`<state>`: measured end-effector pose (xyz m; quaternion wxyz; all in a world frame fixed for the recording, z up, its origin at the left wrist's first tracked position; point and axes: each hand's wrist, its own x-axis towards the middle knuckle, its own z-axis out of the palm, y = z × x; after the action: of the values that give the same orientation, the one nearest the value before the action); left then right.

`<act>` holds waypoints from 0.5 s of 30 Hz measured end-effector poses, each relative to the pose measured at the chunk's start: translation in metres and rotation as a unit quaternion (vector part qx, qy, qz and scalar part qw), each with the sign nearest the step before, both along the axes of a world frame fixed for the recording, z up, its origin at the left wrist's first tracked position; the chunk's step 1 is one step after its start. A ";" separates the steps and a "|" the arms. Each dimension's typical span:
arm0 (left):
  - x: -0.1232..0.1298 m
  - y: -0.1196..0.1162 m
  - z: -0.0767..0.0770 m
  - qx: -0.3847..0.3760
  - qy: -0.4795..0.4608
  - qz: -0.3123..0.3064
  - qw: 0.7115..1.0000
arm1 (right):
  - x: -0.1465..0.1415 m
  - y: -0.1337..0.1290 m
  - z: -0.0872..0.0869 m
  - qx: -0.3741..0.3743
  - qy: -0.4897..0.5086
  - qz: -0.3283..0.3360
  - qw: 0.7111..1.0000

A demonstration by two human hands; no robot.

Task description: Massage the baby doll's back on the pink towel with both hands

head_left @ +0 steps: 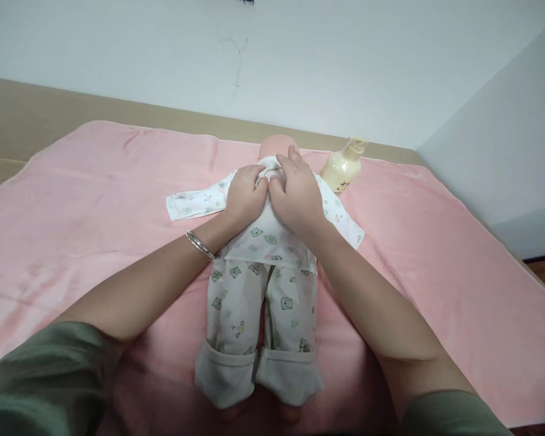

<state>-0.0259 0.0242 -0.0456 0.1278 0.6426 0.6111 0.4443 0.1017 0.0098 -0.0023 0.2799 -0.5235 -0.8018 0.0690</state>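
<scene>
A dressed doll (275, 145) lies on a pink blanket (109, 175), whose support presumably frees the left hand (246, 192) and right hand (298, 197) to meet near its top's (272, 239) collar (269, 162), fingers (295, 158) partly bent, any grip indeterminable.

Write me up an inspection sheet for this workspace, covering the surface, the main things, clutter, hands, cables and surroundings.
Surface: pink blanket, wrinkled in places.
Main things: doll lying on the blanket; white printed shirt over its upper body, sleeves spread out; matching pants below.
Clutter: pale yellow bottle near the doll's head, beyond the sleeve on the right of the picture.
Hands: left hand and right hand both on the shirt near its collar; whether they grip the cloth is unclear. Bracelet on the left wrist.
Cables: nothing seen.
Surroundings: white wall behind, with faint marks.
</scene>
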 end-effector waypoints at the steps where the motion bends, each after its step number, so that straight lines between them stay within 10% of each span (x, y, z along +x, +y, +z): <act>1: 0.000 0.000 0.000 0.002 -0.001 -0.002 1.000 | 0.000 0.000 -0.001 0.005 -0.001 -0.009 1.000; 15: 0.000 0.001 -0.004 0.009 -0.002 0.002 1.000 | 0.015 0.017 0.000 0.039 0.032 0.007 0.999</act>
<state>-0.0264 0.0254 -0.0493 0.1228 0.6417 0.6079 0.4512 0.1169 0.0266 -0.0024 0.3252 -0.5043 -0.7980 0.0567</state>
